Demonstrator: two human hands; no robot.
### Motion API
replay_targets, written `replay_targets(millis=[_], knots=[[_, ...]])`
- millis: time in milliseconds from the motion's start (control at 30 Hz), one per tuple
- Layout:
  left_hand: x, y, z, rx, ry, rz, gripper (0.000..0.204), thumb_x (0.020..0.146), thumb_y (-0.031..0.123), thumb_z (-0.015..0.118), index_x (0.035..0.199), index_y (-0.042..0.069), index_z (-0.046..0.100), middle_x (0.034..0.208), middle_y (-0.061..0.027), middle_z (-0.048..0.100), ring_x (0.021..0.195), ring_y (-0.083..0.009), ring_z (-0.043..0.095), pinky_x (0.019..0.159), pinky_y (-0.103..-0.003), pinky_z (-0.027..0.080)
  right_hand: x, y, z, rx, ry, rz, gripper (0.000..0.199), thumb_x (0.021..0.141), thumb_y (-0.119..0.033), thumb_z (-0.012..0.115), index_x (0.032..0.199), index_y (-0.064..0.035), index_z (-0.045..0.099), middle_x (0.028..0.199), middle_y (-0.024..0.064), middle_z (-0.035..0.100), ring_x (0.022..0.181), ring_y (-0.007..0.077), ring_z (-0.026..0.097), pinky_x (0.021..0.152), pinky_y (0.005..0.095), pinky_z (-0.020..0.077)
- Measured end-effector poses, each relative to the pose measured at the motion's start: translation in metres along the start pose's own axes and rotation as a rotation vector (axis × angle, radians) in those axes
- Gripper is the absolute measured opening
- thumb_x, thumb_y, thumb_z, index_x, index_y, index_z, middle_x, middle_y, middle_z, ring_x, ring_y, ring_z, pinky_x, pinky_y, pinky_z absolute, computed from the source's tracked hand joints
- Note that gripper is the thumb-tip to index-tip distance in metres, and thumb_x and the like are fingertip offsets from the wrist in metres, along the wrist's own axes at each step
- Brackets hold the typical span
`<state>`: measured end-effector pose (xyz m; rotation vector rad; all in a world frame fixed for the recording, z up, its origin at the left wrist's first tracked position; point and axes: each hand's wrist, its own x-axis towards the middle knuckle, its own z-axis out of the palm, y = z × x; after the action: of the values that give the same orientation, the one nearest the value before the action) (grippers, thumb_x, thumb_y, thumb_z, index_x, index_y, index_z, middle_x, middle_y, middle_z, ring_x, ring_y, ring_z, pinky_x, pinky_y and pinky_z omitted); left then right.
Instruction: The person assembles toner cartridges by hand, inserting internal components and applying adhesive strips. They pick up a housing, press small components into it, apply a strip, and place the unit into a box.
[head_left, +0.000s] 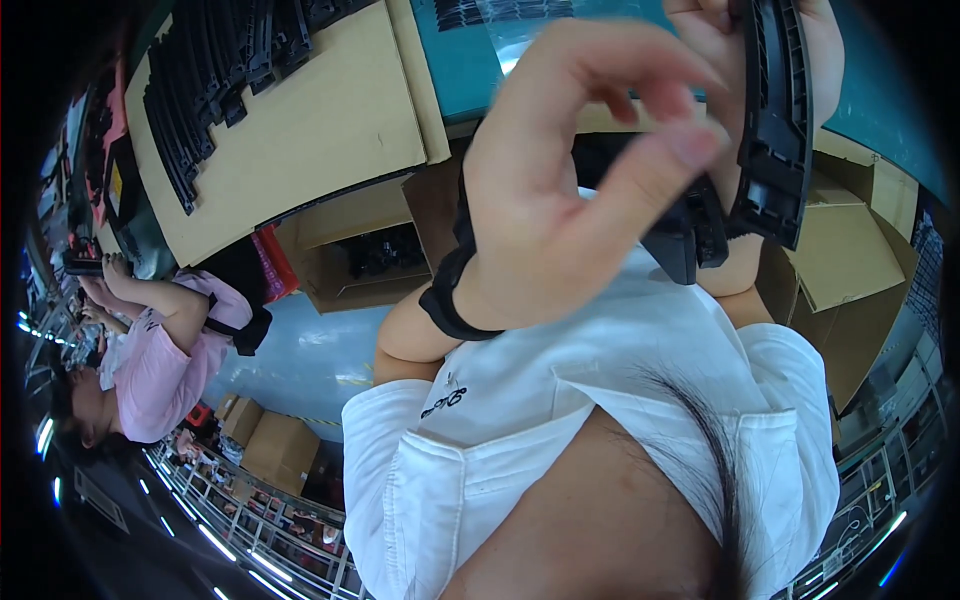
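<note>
Your right hand holds a long black ribbed plastic part upright, close to the camera at the upper right of the view. Its fingers are closed around the upper end of the part, and the lower end hangs free just above your white shirt.

Your left hand is raised just beside the part. Its fingers are curled, with the thumb and forefinger near each other, but they grip nothing that can be seen. The fingertip nearest the part is blurred, so contact with its edge cannot be confirmed. A black band sits on that wrist.

Judgement: the step in hand is a close check or fitting at the part's inner edge, with the right hand steadying it and the left working on it. The next move calls for you to keep the part steady and bring the left fingertips squarely onto the ribbed edge, without twisting the free lower end.

On the bench at the upper left, a row of similar black parts lies on brown cardboard. Open cartons stand below it. Another person in a pink top works at the left, well apart from you.
</note>
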<state>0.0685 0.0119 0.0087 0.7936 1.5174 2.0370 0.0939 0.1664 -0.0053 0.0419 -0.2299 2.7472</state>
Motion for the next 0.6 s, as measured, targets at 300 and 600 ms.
replay_targets(millis=[300,600], knots=[[0.01,0.017,-0.01,-0.027,-0.386,-0.48,0.024,0.095,0.018,0.052,0.083,-0.001,0.06,0.071,-0.002,0.056,0.062,-0.0065,0.048,0.058,-0.021,0.038,0.0,0.007,0.002,-0.064,0.0,-0.017,0.03,0.084,-0.012,0.043,0.107,0.0075,0.046,0.06,0.0018,0.037,0.054,0.0111,0.029,0.048,0.0244,0.0249],[0.011,0.007,-0.013,0.232,-0.404,-0.326,0.035,0.091,0.027,0.059,0.068,0.0,0.055,0.053,-0.0033,0.048,0.051,-0.0078,0.048,0.046,-0.029,0.034,-0.004,0.008,-0.003,-0.274,0.054,-0.093,0.033,0.084,-0.014,0.043,0.11,0.0059,0.047,0.058,0.0006,0.038,0.051,0.0106,0.029,0.047,0.0235,0.0261]])
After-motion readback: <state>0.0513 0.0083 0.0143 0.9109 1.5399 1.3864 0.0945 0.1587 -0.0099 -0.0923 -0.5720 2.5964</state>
